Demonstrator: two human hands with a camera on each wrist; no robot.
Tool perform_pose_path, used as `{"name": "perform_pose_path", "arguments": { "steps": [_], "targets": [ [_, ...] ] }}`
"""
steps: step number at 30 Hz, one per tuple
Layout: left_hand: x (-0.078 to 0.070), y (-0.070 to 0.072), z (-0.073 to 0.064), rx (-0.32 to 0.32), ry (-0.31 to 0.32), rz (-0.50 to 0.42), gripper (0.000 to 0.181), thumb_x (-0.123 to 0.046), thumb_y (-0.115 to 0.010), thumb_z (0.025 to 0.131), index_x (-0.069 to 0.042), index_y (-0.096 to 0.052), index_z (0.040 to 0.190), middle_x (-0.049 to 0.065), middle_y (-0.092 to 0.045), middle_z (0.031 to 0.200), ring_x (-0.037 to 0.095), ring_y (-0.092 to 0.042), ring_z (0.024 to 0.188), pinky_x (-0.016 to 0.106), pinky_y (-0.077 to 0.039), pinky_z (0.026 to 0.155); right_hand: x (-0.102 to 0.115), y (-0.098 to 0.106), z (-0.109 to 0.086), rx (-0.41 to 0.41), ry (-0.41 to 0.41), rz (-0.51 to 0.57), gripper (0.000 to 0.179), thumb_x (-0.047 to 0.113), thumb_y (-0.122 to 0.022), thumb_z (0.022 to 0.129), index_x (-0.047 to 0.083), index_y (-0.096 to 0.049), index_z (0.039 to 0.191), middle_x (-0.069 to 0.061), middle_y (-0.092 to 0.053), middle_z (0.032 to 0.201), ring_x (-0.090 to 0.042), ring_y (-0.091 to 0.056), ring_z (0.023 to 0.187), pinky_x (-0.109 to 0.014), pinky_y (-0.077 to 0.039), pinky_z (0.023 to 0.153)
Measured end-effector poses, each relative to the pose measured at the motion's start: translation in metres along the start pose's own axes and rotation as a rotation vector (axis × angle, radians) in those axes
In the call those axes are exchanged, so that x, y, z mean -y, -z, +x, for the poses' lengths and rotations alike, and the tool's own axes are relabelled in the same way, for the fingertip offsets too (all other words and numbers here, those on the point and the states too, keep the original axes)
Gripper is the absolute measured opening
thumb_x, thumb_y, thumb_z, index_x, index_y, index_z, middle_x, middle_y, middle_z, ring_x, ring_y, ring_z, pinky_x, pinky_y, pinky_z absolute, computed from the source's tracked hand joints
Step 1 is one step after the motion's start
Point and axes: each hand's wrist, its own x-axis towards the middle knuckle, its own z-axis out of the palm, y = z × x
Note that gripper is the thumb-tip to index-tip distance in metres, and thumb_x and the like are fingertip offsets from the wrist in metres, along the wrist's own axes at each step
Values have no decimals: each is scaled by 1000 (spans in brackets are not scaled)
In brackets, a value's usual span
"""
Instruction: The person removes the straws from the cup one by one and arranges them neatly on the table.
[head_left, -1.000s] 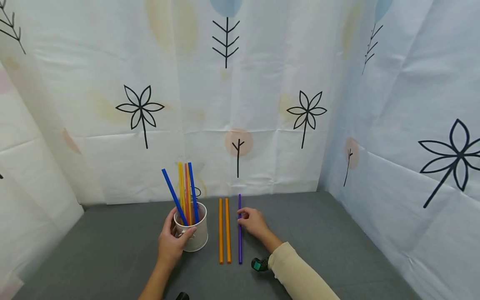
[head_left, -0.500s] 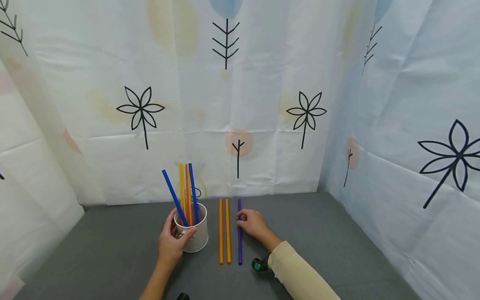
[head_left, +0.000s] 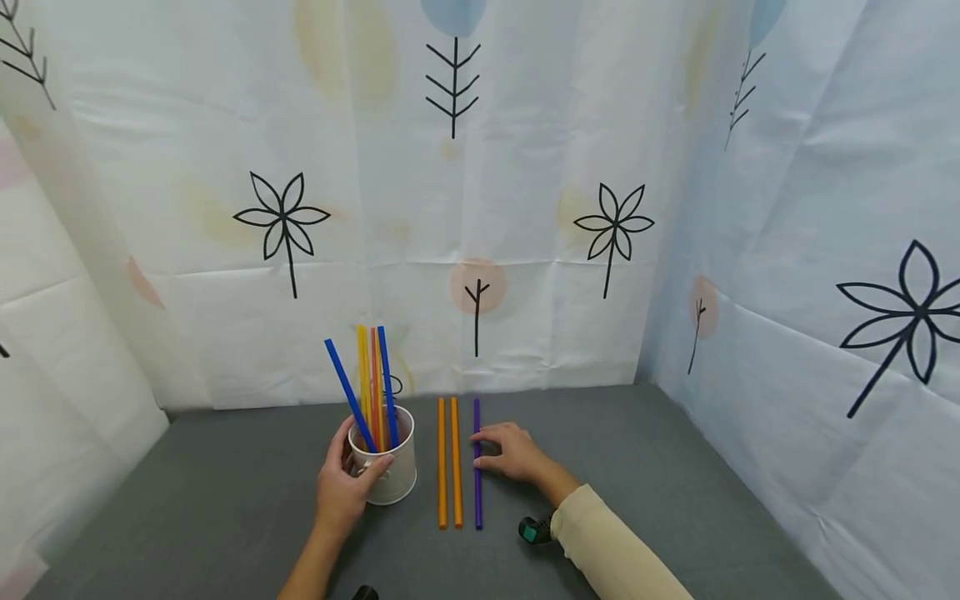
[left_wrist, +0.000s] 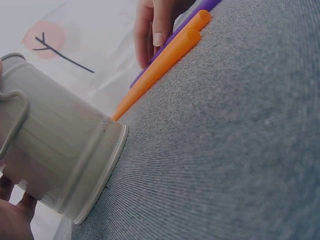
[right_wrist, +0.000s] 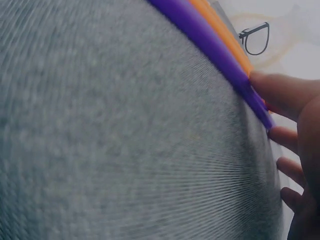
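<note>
My left hand [head_left: 345, 482] grips a cream cup [head_left: 399, 475] from its left side, the thumb across its front. A small wire-like handle on the cup [left_wrist: 62, 135] shows in the left wrist view. Several blue, yellow and red-orange straws [head_left: 346, 392] stand in it, some leaning left. Right of the cup, two orange straws [head_left: 457, 483] lie side by side on the table. Parallel to them lies a purple straw [head_left: 477, 500]. My right hand [head_left: 517, 454] is over that purple straw, thumb and index fingertips spread apart along it, the other fingers loosely bent.
A dark grey cloth covers the table [head_left: 615, 467]. White printed curtains [head_left: 525, 208] close in the back and both sides. A black device [head_left: 535, 530] sits at the right wrist, and part of another [head_left: 365, 592] shows at the bottom edge.
The far end of the purple straw has shifted slightly left and toward me. My right thumb and index finger have spread apart, and the hand has moved slightly toward me. The left hand holds still.
</note>
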Motion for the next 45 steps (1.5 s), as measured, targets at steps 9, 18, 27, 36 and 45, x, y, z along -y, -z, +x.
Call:
{"name": "perform_pose_path", "arguments": {
  "steps": [9, 18, 27, 36, 45],
  "targets": [
    [0, -1, 0, -7, -15, -2, 82, -17, -80, 82, -9, -34, 150, 22, -43, 144, 38, -42, 131, 55, -32, 107, -3, -8, 1, 1, 14, -34, 48, 38, -65, 93, 13, -60, 133, -9, -53, 140, -37, -38, 132, -63, -29, 103],
    [1, -1, 0, -13, -14, -9, 82, -17, -80, 82, -9, -35, 149, 21, -43, 145, 37, -42, 132, 54, -32, 108, -5, -16, 8, -46, 26, -47, 49, 40, -63, 94, 14, -59, 134, -9, -53, 140, -39, -38, 132, -62, -28, 103],
    [0, -1, 0, -12, -19, -10, 81, -15, -80, 82, -8, -35, 149, 21, -43, 144, 37, -42, 131, 55, -32, 108, 1, -18, 5, -110, 83, -61, 51, 46, -57, 95, 10, -61, 131, -12, -57, 135, -43, -42, 126, -65, -30, 99],
    [2, -1, 0, -13, -26, -8, 81, -16, -80, 82, -8, -35, 148, 21, -43, 144, 38, -42, 131, 55, -32, 107, 3, -17, 7, -72, 23, -34, 47, 37, -64, 94, 10, -61, 132, -11, -57, 135, -39, -41, 130, -64, -28, 103],
    [3, -1, 0, -12, -28, -8, 81, -16, -80, 81, -8, -35, 149, 21, -43, 144, 36, -42, 131, 54, -33, 107, 3, -15, 8, -70, 21, -27, 45, 35, -64, 94, 12, -60, 132, -8, -58, 134, -37, -42, 128, -63, -29, 102]
  ]
}}
